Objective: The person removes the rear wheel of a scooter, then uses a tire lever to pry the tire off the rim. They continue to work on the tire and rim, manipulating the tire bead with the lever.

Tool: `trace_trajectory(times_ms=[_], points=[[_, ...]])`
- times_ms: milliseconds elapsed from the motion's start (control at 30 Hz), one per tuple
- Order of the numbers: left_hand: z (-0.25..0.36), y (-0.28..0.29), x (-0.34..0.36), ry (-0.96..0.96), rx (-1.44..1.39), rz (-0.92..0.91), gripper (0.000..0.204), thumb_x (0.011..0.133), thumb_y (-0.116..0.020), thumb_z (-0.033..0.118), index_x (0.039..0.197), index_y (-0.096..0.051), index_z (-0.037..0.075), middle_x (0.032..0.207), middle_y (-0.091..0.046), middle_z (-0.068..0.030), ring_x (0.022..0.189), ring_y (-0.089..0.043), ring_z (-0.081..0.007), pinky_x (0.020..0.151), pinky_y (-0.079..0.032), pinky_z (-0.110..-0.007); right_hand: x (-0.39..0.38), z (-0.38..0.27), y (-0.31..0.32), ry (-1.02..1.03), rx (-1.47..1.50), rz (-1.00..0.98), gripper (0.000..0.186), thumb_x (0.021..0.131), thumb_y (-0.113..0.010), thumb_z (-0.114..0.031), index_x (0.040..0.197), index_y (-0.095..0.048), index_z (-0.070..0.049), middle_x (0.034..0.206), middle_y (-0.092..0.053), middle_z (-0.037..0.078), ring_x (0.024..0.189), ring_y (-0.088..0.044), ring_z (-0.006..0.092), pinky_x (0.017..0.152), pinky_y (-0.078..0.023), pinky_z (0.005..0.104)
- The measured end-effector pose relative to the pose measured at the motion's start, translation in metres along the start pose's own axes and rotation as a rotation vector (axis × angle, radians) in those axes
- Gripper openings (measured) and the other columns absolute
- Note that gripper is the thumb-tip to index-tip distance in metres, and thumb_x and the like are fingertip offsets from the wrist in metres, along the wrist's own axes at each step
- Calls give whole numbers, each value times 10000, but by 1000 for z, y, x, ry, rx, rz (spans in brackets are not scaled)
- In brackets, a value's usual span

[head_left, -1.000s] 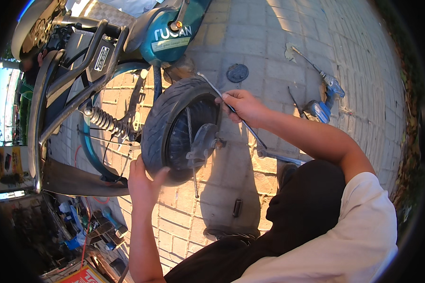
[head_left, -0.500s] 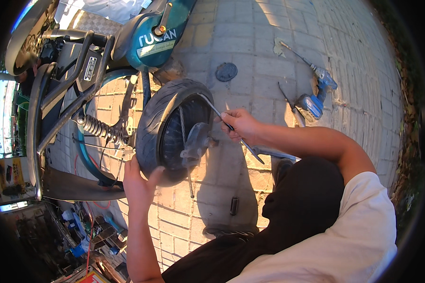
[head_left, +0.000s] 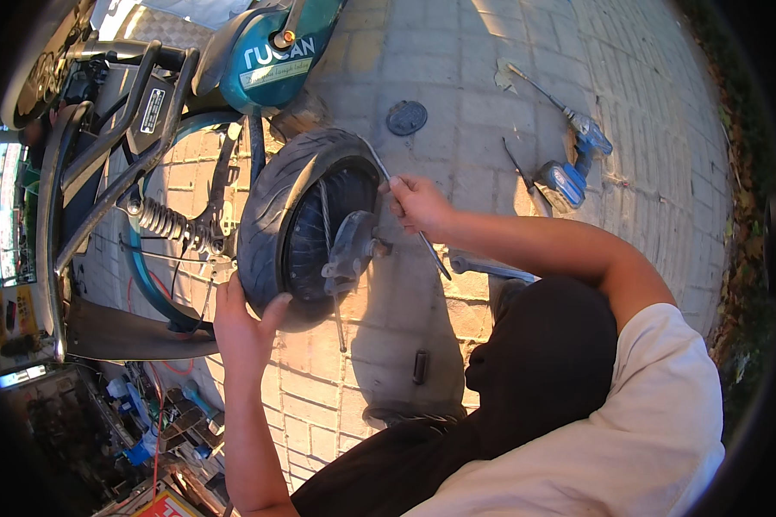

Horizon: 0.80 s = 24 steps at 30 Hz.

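Note:
A black tyre point(head_left: 263, 220) stands on a dark hub wheel at the centre, with a grey metal housing point(head_left: 349, 250) and axle facing me. My right hand point(head_left: 424, 208) is closed around a long, thin tyre lever point(head_left: 435, 256), whose upper end meets the tyre's upper right edge. My left hand point(head_left: 246, 327) grips the tyre's lower left side, thumb on the near face, fingers partly hidden behind the tread. A second thin metal rod point(head_left: 326, 215) crosses the wheel, passing behind the housing and sticking out below.
A teal and black scooter frame point(head_left: 263, 73) with a coil spring point(head_left: 164, 222) stands left of the wheel. On the paving lie a blue cordless impact wrench point(head_left: 582, 142), a round dark disc point(head_left: 406, 118) and a small dark cylinder point(head_left: 420, 366). Cluttered tools point(head_left: 190, 414) lie lower left.
My right hand has moved slightly left, toward the tyre. The lever has swung steeper, its upper end now nearer the tyre's outer edge. My left hand stays on the tyre.

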<state>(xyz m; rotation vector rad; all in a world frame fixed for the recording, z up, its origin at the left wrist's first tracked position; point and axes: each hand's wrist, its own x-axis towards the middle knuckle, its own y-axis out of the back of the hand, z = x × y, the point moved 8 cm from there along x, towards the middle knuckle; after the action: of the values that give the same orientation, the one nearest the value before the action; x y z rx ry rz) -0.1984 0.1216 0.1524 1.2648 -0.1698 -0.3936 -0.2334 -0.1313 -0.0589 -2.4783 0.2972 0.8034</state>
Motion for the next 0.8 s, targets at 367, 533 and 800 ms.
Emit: trace_trajectory(times_ms=[367, 533, 800], points=[[-3, 0, 1, -29, -65, 10, 627, 734, -818, 264, 1214, -543, -30, 1015, -554, -187, 951, -567, -389, 816, -464, -423, 18, -103, 55, 126, -823, -283, 337, 999, -449, -286, 1086, -655, -35, 624, -402, -14, 495, -345, 103, 446, -299, 282], [-3, -1, 2, -37, -100, 11, 613, 741, -814, 257, 1214, -545, -27, 1012, -552, -182, 949, -568, -381, 819, -464, -415, 23, -116, 62, -147, -992, -447, 316, 997, -454, -292, 1090, -644, -57, 635, -384, -23, 490, -289, 89, 434, -260, 284], [-7, -1, 0, -3, -84, 24, 595, 743, -815, 236, 1207, -551, -27, 981, -545, -155, 908, -566, -337, 803, -464, -394, 31, -65, 88, -204, -249, -311, 287, 1032, -449, -348, 1034, -562, -84, 624, -399, -27, 491, -339, 76, 420, -283, 253]])
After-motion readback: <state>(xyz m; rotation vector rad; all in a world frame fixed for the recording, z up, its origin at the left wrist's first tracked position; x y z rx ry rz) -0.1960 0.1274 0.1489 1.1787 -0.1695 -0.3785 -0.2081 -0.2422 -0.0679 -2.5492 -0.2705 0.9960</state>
